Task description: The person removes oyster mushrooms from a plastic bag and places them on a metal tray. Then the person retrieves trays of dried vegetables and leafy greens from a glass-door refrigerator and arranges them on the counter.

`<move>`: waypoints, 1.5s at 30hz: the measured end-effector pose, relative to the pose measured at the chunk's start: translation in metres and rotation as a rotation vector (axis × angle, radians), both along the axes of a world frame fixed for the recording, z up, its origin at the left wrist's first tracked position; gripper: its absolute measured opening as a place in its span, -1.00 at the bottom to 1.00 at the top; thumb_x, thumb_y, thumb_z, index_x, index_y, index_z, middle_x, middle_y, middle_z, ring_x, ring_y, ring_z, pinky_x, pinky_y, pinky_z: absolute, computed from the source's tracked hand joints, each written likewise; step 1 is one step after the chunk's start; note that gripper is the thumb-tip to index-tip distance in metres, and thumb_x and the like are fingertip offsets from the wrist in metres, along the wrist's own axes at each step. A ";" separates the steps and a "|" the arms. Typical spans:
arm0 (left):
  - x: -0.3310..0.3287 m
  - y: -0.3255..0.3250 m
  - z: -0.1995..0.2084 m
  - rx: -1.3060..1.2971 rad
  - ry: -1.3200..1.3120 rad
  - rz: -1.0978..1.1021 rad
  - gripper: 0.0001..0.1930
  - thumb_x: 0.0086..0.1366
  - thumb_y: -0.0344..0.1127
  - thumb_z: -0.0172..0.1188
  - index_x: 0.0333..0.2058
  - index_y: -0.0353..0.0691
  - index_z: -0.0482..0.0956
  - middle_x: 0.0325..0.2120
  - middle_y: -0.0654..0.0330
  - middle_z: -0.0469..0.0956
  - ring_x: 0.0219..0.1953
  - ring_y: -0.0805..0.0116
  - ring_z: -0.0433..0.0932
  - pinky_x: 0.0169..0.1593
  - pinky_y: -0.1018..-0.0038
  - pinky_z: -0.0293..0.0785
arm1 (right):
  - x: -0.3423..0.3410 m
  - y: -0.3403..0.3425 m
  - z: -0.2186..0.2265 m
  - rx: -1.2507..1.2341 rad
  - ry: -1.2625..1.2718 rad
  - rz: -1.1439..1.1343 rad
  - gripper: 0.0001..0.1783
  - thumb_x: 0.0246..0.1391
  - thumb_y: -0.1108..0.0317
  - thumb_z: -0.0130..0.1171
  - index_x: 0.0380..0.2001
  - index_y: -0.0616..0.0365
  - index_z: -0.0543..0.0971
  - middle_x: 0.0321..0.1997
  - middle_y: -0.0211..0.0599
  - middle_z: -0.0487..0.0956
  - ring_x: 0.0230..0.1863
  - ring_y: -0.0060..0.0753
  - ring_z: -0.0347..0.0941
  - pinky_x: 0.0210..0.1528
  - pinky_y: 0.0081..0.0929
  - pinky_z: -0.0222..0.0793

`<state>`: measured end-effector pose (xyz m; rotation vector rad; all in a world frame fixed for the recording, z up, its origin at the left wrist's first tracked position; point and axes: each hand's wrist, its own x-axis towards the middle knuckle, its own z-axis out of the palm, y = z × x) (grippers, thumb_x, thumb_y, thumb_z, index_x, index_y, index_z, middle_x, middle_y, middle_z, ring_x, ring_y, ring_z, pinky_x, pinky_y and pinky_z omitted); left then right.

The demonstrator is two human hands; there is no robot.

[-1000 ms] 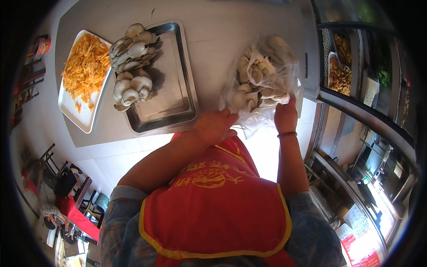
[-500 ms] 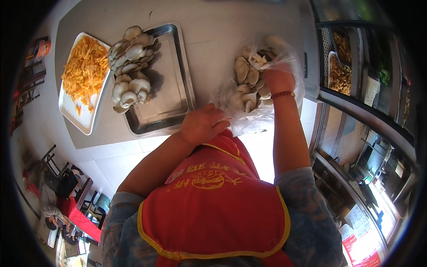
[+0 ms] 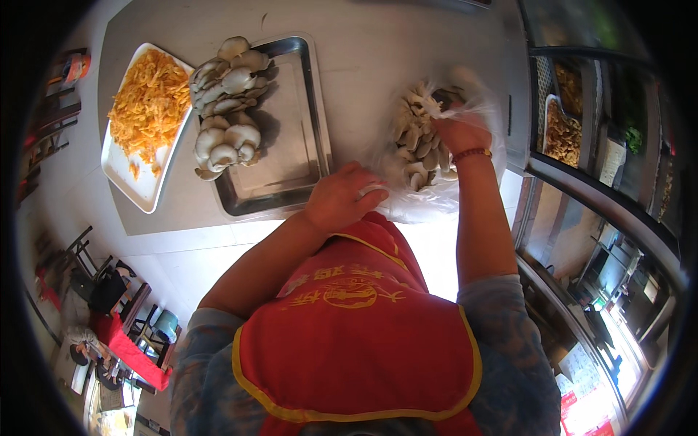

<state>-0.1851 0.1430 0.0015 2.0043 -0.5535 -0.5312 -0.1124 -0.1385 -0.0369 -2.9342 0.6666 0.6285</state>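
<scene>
A clear plastic bag (image 3: 436, 207) lies open at the table's front right, with clusters of grey oyster mushrooms (image 3: 416, 142) inside. Reaching into its mouth, my right hand (image 3: 465, 133) is closed on a cluster by its pale stem end; the fingertips are partly hidden by film and mushrooms. My left hand (image 3: 342, 198) pinches the near left edge of the bag between thumb and fingers. Left of that hand is a shallow metal tray (image 3: 323, 138), where more oyster mushroom clusters (image 3: 229, 142) are piled over the left rim.
A white rectangular plate (image 3: 125, 174) of orange shredded food (image 3: 151, 98) stands left of the metal tray. Along the right side runs a glass-fronted display case (image 3: 582, 163) with food trays. Chairs and a person (image 3: 83, 341) show at the lower left.
In the bag, the mushrooms have turned under my right hand, so stems and gills now show more. My left hand stays at the bag's edge. The whole view has shifted slightly.
</scene>
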 end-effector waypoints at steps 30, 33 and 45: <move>0.175 0.135 -0.011 0.927 -0.482 0.072 -0.74 0.22 -0.30 0.08 -0.09 -0.01 0.49 0.23 0.38 0.36 -0.21 0.08 0.64 -0.26 0.16 0.56 | -0.011 -0.039 0.121 0.582 0.034 -0.091 -0.69 0.08 0.20 0.18 -0.28 0.26 0.60 -0.24 -0.11 0.64 -0.23 -0.31 0.58 -0.15 -0.40 0.49; 0.181 0.135 -0.004 0.920 -0.468 0.088 -0.77 0.24 -0.29 0.09 -0.11 0.02 0.50 0.23 0.41 0.37 -0.23 0.09 0.63 -0.26 0.18 0.56 | -0.019 -0.037 0.117 1.223 0.045 -0.261 -0.76 0.19 0.28 0.16 -0.24 0.25 0.60 -0.24 -0.27 0.63 -0.23 -0.53 0.53 -0.15 -0.54 0.48; 0.197 0.160 -0.003 0.611 -0.404 0.165 -0.73 0.22 -0.24 0.20 -0.08 0.11 0.59 0.13 0.41 0.49 -0.09 0.15 0.61 -0.09 0.26 0.57 | 0.038 0.188 0.039 1.635 -0.218 -0.756 -0.66 0.25 0.28 0.07 0.00 0.25 0.52 -0.23 -0.32 0.59 -0.31 -0.49 0.50 -0.34 -0.48 0.47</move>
